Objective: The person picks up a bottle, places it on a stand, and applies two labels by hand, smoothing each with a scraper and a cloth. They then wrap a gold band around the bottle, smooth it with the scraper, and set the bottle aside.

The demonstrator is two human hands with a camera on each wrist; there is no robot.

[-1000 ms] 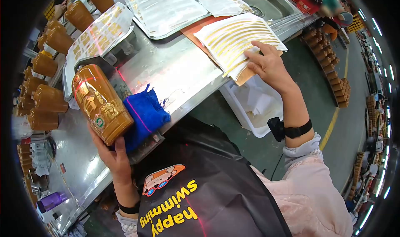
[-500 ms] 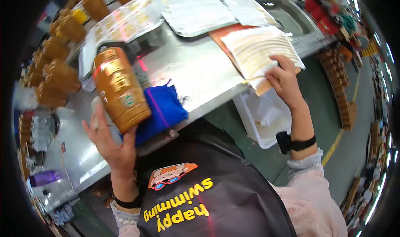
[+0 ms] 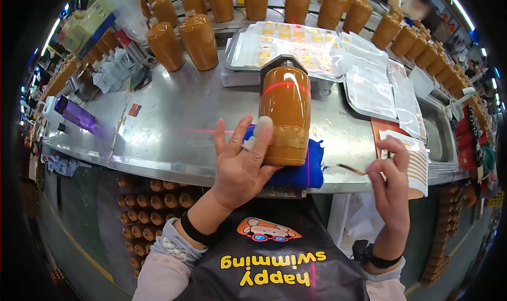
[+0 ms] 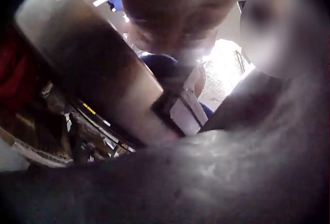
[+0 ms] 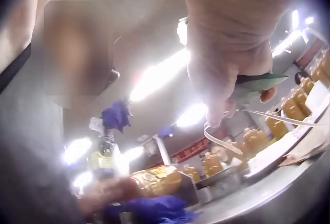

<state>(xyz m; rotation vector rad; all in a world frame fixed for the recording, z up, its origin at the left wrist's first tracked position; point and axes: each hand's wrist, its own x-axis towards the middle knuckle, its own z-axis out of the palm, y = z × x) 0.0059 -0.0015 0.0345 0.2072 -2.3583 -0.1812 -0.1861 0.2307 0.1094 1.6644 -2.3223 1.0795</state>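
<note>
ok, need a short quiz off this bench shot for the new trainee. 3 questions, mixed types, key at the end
1. Multiple choice: what colour is the cloth at the near end of the brown bottle beside the left hand?
A) red
B) blue
C) yellow

2. True or false: the left hand's fingers are curled into a tight fist.

3. Fill in the blank: the right hand pinches a thin, curved ____.

Key: 1 B; 2 false; 3 strip
</note>
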